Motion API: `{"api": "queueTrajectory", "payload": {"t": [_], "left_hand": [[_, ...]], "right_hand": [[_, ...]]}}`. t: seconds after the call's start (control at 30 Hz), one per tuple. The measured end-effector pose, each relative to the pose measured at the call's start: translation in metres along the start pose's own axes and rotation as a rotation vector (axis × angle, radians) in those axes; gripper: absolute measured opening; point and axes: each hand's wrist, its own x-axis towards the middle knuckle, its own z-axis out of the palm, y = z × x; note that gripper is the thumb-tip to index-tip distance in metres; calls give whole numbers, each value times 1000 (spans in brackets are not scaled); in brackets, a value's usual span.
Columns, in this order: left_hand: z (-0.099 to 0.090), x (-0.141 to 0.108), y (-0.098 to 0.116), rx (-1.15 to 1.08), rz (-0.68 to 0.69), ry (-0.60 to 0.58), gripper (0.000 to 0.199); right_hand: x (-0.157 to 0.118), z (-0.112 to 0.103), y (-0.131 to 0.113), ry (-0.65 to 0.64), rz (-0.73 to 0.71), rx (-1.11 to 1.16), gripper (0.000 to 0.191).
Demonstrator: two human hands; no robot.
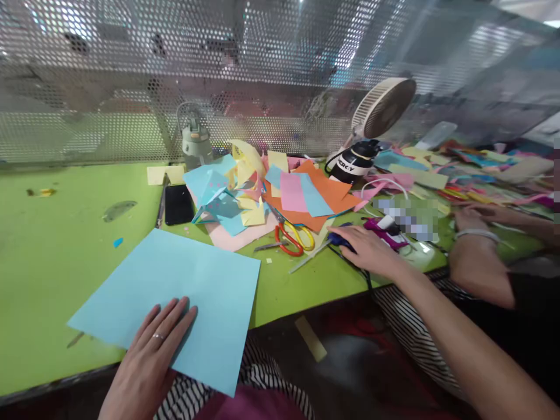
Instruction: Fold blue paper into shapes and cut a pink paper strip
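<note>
A large sheet of light blue paper (205, 291) lies partly over the near table edge. My left hand (153, 350) rests flat on its near part, fingers stretched and a ring on one finger. Farther right, my right hand (371, 251) has its fingers around the dark blue handle of scissors (311, 256), whose long thin blade points left toward me. The fingers hide part of the handle. Just left of them lie scissors with red and yellow handles (294, 238), apart from my hand.
Behind are a heap of coloured paper (236, 204), orange sheets (324, 189), a black phone (179, 205), a grey-green bottle (196, 143), a black bottle (354, 163) and a fan (385, 108). A perforated screen (262, 99) stands beyond. At right, a co-worker's hand (470, 219) is among paper scraps.
</note>
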Motion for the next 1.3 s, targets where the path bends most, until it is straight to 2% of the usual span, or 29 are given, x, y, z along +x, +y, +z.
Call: {"api": "queueTrajectory", "payload": {"t": [0.07, 0.27, 0.5, 0.67, 0.8, 0.97, 1.03, 1.1, 1.17, 1.23, 1.3], "left_hand": [[0, 0, -1, 3, 19, 6, 79], [0, 0, 6, -85, -86, -1, 82], [0, 1, 9, -99, -108, 11, 84], [2, 4, 7, -41, -86, 20, 82], [1, 5, 7, 0, -63, 18, 84], [-2, 6, 10, -14, -93, 13, 88], [-3, 9, 11, -22, -97, 5, 85], [-4, 14, 12, -27, -94, 5, 82], [-7, 20, 12, -40, -90, 15, 76], [-10, 24, 11, -70, -101, 12, 67], [-13, 27, 10, -97, -137, 18, 61]], "right_hand": [[1, 3, 5, 11, 31, -12, 52], [5, 8, 15, -1, 64, -32, 43], [11, 0, 14, 35, 167, -51, 38], [35, 0, 0, 63, 294, -108, 36], [56, 4, -15, 81, 333, -131, 30], [56, -11, -30, 178, 324, -133, 35], [50, -20, -44, 229, 279, -107, 41], [41, -26, -68, 249, 175, -40, 39], [31, -27, -100, 246, 20, 67, 33], [20, -25, -134, 290, -204, 256, 33], [12, -20, -165, 319, -375, 312, 34]]}}
